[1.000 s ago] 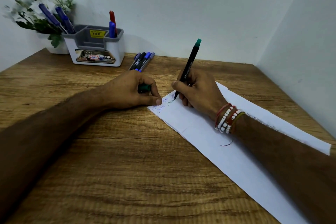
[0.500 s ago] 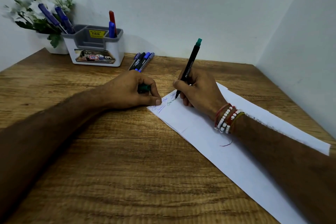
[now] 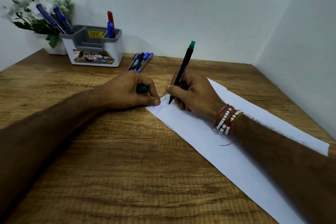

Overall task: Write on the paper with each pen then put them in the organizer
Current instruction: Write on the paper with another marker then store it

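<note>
Writing step: green ink going on the paper.
On the desk (image 3: 127, 169), paper (image 3: 209, 132) lies right, organizer (image 3: 94, 49) back left. Your right hand (image 3: 192, 92) pinches the green pen (image 3: 183, 67), tip on the paper's far corner. Your left hand (image 3: 127, 91) is curled round the green cap (image 3: 142, 88). Next, I'd say: recap, then drop it in the organizer.

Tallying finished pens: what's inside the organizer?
In the organizer: two blue pens leaning at left, a red pen and a blue pen at right. Walls hide their lower ends.
</note>
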